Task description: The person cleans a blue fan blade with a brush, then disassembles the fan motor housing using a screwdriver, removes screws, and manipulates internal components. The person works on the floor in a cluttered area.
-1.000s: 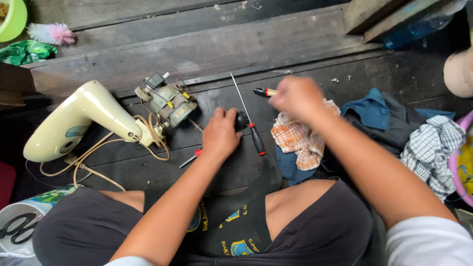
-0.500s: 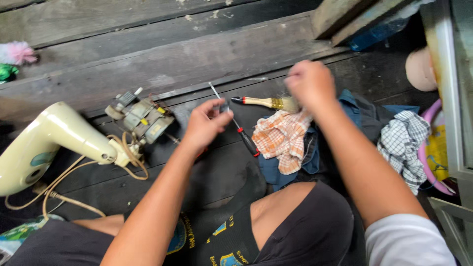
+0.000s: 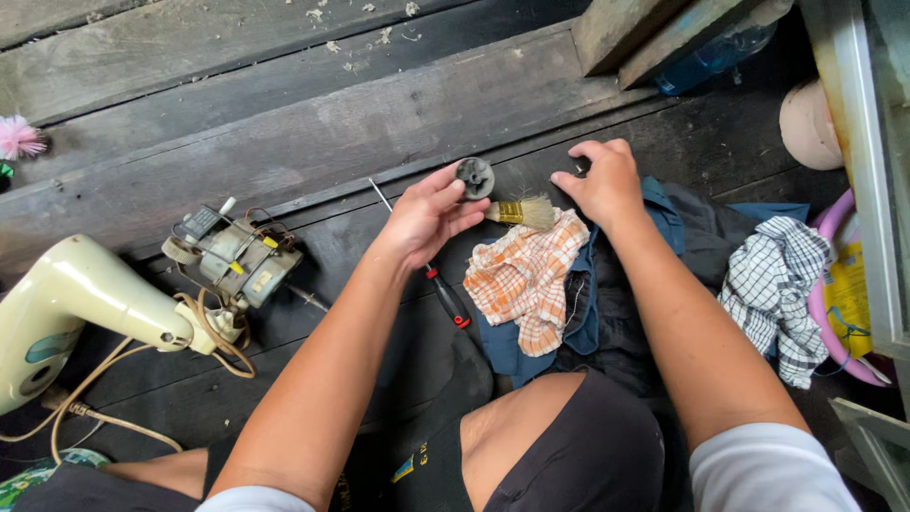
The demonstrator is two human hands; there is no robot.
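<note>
- My left hand sits just above the middle of the frame, thumb and fingertips closed lightly around a small round dark-grey toothed metal part, held up off the dark wooden plank floor.
- My right hand, to the right of it, is half curled with fingers loose on the dark blue cloth; I see nothing in it, though the palm side is hidden.
- The grip on the round part is only at the fingertips. If it slips, I judge it could roll into a gap between the planks and be hard to find.
- The small wooden-handled brush with pale bristles lies just below the part, on the edge of the orange-and-white checked rag; a careless reach could flick it off.
- The long thin screwdriver with the black-and-red handle runs under my left wrist; a dropped forearm might press on it or knock it away.
- At centre left, the exposed small electric motor with loose coloured wires sits beside the cream plastic appliance housing; snagging the tan cord with a knee could strain those wires.
</note>
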